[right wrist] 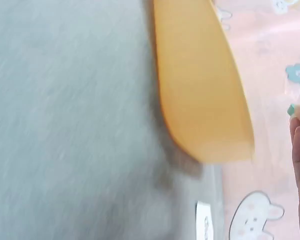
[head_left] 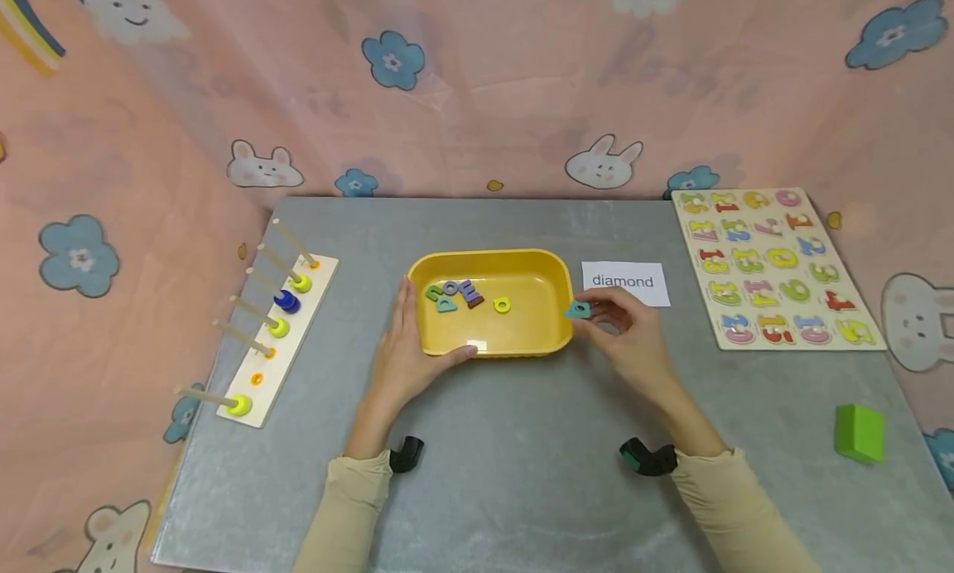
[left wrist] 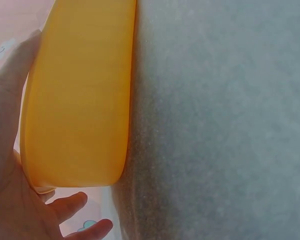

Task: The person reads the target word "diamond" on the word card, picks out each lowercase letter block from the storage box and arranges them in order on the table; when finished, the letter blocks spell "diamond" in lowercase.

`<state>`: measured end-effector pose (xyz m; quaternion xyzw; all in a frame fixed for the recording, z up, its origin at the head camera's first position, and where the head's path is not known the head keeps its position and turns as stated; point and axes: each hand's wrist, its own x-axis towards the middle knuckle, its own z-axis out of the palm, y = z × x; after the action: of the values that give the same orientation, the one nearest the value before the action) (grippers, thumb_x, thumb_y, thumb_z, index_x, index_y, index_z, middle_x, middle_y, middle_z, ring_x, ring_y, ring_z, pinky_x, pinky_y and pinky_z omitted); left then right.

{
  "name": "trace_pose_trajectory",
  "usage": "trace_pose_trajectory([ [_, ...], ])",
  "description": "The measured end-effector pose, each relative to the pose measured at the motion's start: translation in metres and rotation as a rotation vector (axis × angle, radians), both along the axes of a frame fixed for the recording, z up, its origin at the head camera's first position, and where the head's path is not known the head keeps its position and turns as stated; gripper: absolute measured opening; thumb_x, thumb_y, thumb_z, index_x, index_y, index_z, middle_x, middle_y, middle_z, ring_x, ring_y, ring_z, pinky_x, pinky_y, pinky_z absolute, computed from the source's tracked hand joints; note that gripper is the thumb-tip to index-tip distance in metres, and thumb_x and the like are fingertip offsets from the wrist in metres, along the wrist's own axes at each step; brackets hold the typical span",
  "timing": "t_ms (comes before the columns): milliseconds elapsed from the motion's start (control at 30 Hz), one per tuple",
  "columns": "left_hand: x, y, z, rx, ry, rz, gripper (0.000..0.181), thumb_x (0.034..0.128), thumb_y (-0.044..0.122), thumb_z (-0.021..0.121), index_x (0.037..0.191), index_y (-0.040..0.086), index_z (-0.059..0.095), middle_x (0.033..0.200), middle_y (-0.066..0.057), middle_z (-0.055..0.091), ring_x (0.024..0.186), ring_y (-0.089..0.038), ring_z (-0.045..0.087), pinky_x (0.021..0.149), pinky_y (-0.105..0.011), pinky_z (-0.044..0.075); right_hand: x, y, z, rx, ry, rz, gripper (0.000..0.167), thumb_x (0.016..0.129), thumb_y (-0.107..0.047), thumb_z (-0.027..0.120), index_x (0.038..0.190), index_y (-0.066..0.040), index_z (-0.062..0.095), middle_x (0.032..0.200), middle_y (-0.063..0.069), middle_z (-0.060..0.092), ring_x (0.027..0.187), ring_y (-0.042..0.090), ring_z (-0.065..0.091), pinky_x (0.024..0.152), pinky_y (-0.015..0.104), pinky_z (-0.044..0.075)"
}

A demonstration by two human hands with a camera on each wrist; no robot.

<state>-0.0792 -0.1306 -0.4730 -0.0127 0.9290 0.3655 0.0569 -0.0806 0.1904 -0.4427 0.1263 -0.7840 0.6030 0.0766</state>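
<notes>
In the head view, the left hand (head_left: 398,353) rests against the left end of a yellow tray (head_left: 522,347), fingers extended along its side and thumb lying along the front rim. The left wrist view shows that hand beside the tray's wall. At the tray's right rim, the right hand (head_left: 626,337) pinches a small teal letter piece (head_left: 577,310) with a hole in it. Several letter pieces lie inside the tray: a green one (head_left: 433,292), purple ones (head_left: 469,291), a brown one (head_left: 475,302), another teal one (head_left: 446,305) and a yellow-green one (head_left: 502,305).
A white card (head_left: 626,283) reading "diamond" lies behind the right hand. Farther right are a wooden number puzzle board (head_left: 778,271) and a green block (head_left: 860,433). A peg board (head_left: 279,345) with upright rods and yellow and blue rings stands at left. A patterned cloth hangs behind the table.
</notes>
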Motion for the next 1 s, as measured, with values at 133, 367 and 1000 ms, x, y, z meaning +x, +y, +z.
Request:
trace_pose_trajectory([
  [133, 0.0, -0.001, 0.0, -0.002, 0.001, 0.001, 0.143, 0.0739, 0.071, 0.087, 0.172, 0.023, -0.007, 0.181, 0.005, -0.005, 0.159, -0.032, 0.031, 0.123, -0.065, 0.031, 0.003, 0.012, -0.002, 0.022, -0.055, -0.013, 0.035, 0.088, 0.013, 0.078, 0.122, 0.008, 0.069, 0.11, 0.007, 0.07, 0.089, 0.005, 0.069, 0.085, 0.014, 0.058],
  [367, 0.0, -0.001, 0.001, -0.003, -0.004, 0.0, 0.143, 0.0738, 0.07, 0.087, 0.172, 0.024, -0.007, 0.181, 0.006, -0.005, 0.155, -0.035, 0.036, 0.121, -0.064, 0.034, 0.004, 0.024, -0.006, 0.12, -0.081, -0.059, 0.029, 0.091, 0.004, 0.08, 0.119, 0.004, 0.075, 0.109, 0.02, 0.075, 0.086, 0.003, 0.071, 0.082, 0.012, 0.057],
  [1000, 0.0, -0.001, -0.002, -0.01, 0.008, 0.0, 0.142, 0.0747, 0.071, 0.086, 0.172, 0.025, -0.008, 0.181, 0.006, -0.005, 0.16, -0.032, 0.031, 0.123, -0.068, 0.029, -0.005, 0.021, -0.03, 0.397, -0.12, -0.207, 0.013, 0.091, -0.003, 0.081, 0.101, 0.002, 0.075, 0.095, 0.02, 0.074, 0.086, 0.028, 0.068, 0.074, 0.008, 0.044],
])
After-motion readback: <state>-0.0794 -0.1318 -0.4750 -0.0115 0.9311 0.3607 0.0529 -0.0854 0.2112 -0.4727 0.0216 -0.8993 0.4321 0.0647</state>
